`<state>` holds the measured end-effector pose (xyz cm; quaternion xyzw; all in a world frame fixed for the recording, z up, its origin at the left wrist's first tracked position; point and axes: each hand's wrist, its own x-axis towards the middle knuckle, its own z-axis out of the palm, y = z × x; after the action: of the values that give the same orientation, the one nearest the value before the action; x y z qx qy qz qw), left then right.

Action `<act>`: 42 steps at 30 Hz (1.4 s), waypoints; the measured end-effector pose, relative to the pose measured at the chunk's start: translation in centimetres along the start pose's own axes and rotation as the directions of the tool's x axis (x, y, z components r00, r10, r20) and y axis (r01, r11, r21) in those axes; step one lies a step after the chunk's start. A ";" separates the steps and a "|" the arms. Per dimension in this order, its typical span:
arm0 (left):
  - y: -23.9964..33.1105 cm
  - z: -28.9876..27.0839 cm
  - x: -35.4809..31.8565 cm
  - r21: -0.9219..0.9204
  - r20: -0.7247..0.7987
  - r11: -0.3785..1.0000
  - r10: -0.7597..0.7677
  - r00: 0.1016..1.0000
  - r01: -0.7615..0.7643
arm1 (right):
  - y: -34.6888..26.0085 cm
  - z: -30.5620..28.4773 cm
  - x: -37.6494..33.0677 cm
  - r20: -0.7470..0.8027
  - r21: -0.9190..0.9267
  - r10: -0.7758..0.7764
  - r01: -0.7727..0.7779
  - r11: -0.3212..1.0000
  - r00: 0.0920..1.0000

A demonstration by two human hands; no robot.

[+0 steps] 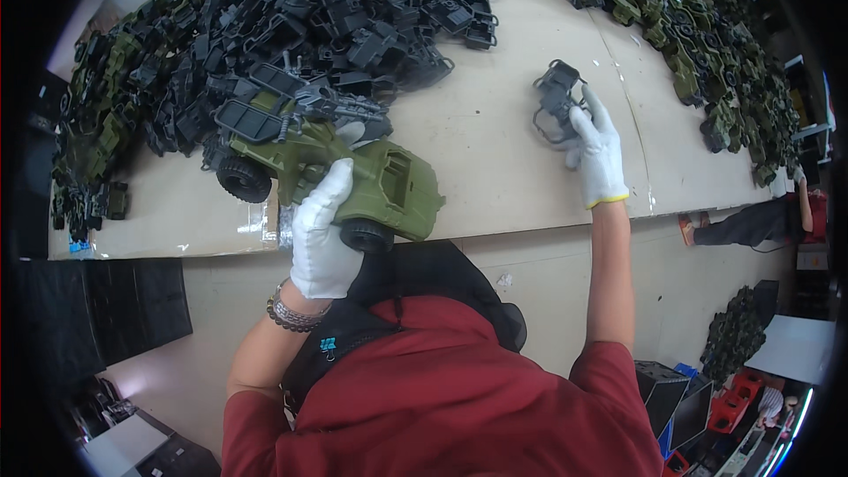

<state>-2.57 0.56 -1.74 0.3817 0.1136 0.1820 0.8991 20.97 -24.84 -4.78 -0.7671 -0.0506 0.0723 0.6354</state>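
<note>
My gloved left hand grips an olive-green toy jeep by its middle, tilted above the table's near edge. Black wheels and a dark rack show on the jeep. Out to the right, my gloved right hand is closed on a dark grey plastic frame part, held over the tabletop; the part is slightly blurred. Between the two hands lies bare cardboard-coloured tabletop. A big heap of similar dark grey plastic parts lies beyond my left hand.
Green toy jeeps are piled along the table's left side, and more jeeps along the right. Another person is at the far right. Black crates and red stools stand on the floor at lower right.
</note>
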 end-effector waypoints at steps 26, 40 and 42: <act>-2.4 -0.3 0.3 0.434 -0.042 0.899 -0.050 0.998 0.063 | -3.8 8.5 -10.1 0.497 -0.072 -0.685 0.811 0.580 0.533; -2.0 0.2 0.0 0.207 -0.049 0.978 -0.010 0.999 0.020 | -3.1 8.8 -10.9 0.502 -0.016 -0.712 0.828 0.560 0.491; -2.0 -0.3 -0.2 0.548 -0.027 0.835 0.075 0.997 -0.048 | -3.0 8.9 -11.2 0.509 -0.004 -0.716 0.833 0.553 0.477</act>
<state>-2.35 -0.55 -3.38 0.6216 0.1696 0.1799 0.7433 8.46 -17.59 -2.98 -0.6927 -0.5489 -0.0567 0.4643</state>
